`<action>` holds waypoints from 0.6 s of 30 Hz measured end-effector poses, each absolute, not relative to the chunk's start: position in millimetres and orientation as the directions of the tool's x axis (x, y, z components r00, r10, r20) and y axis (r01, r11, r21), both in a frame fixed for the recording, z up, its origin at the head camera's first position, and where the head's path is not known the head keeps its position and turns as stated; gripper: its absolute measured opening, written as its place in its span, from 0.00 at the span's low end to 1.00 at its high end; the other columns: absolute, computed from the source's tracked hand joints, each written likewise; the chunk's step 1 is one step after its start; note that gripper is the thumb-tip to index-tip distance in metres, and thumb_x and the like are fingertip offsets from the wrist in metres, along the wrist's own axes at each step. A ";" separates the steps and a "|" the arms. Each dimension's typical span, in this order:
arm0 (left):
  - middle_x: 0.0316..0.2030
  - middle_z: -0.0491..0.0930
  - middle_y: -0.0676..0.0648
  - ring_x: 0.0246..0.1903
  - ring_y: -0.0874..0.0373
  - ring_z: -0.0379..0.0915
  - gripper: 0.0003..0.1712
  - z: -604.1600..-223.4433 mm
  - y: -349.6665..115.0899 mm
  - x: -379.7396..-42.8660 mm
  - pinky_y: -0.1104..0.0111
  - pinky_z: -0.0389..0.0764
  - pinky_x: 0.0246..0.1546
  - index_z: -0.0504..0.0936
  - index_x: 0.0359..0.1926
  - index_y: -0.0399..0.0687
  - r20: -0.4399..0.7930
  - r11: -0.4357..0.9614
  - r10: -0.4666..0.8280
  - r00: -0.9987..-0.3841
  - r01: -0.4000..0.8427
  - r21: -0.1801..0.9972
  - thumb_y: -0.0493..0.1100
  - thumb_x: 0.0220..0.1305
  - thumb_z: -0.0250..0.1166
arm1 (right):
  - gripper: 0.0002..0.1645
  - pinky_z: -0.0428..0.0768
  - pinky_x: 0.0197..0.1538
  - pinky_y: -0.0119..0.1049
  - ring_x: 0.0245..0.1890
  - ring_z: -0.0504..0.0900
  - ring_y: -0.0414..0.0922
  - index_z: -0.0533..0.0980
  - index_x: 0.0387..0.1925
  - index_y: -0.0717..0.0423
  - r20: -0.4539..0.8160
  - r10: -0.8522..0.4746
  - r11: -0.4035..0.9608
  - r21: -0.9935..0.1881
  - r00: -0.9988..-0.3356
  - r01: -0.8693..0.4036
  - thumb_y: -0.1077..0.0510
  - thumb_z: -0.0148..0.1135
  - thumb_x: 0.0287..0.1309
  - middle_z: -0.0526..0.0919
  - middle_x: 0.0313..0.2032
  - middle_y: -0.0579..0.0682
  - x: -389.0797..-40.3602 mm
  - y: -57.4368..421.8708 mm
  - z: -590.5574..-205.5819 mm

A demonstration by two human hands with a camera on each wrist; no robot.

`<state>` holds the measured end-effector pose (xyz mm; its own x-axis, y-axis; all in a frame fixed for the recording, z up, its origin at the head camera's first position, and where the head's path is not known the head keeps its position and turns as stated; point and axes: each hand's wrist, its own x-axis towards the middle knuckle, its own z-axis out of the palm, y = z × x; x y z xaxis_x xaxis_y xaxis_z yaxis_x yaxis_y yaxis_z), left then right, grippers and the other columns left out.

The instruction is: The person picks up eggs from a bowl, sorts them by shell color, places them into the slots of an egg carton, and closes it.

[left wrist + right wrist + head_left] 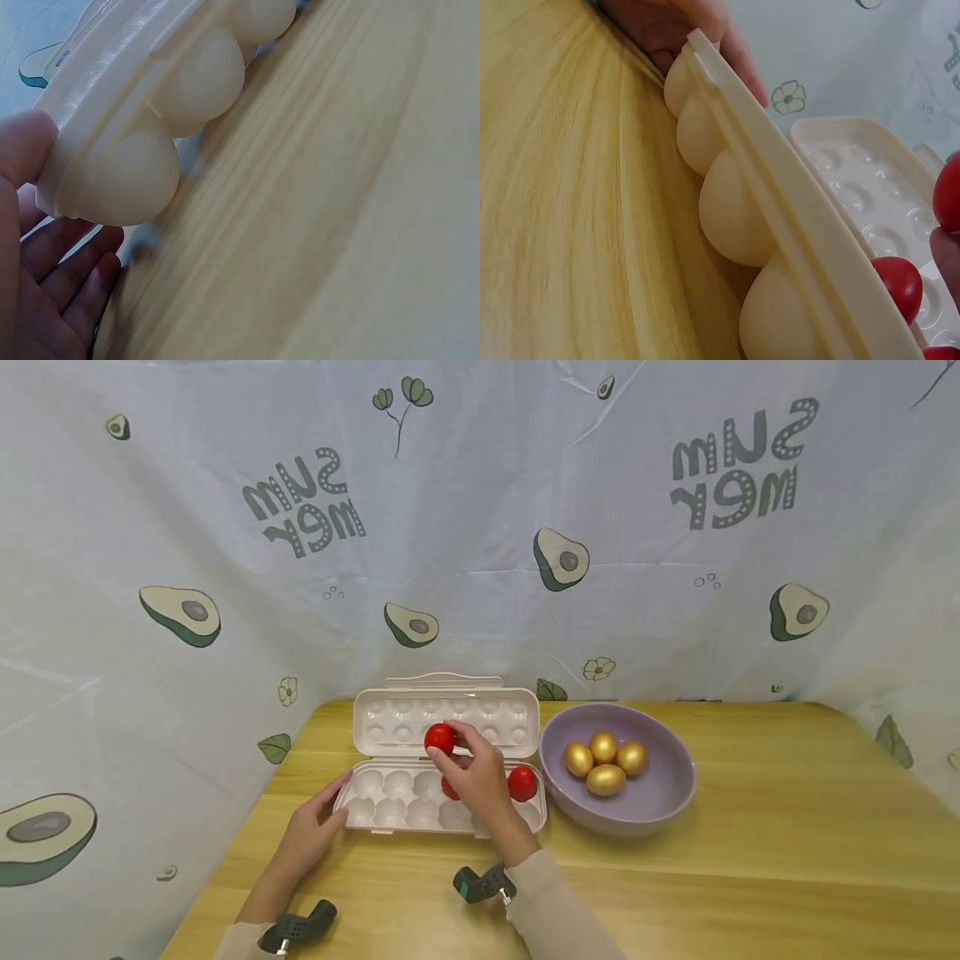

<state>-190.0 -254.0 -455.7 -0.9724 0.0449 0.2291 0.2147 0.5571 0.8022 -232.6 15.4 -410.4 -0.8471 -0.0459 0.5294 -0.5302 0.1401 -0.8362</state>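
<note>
An egg carton (390,814) lies with its lid (446,747) folded back on the table. My left hand (311,831) grips the tray's left end, thumb (26,146) at the rim and other fingers lower down. Over the carton, my right hand (480,777) pinches a red egg (439,739) between thumb and fingertips. Another red egg (522,783) sits in the back row at the tray's right end. A further red egg (449,788) in the tray is partly hidden behind the right hand; the right wrist view also shows a red egg (900,289) in the tray.
A purple bowl (660,793) with several golden eggs (606,780) stands against the carton's right side. Behind the wooden table (750,860) hangs a printed curtain (480,527). Each wrist carries a dark camera mount (480,885).
</note>
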 end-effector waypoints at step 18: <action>0.68 0.65 0.43 0.68 0.48 0.58 0.33 -455.0 -254.6 -190.8 0.91 0.56 0.54 0.67 0.70 0.47 0.214 0.569 0.037 -0.976 0.197 0.799 0.33 0.63 0.58 | 0.29 0.84 0.44 0.38 0.48 0.82 0.44 0.74 0.57 0.59 0.605 -0.183 0.245 -0.735 -0.775 -0.632 0.55 0.69 0.55 0.83 0.50 0.49 -231.6 12.6 -416.5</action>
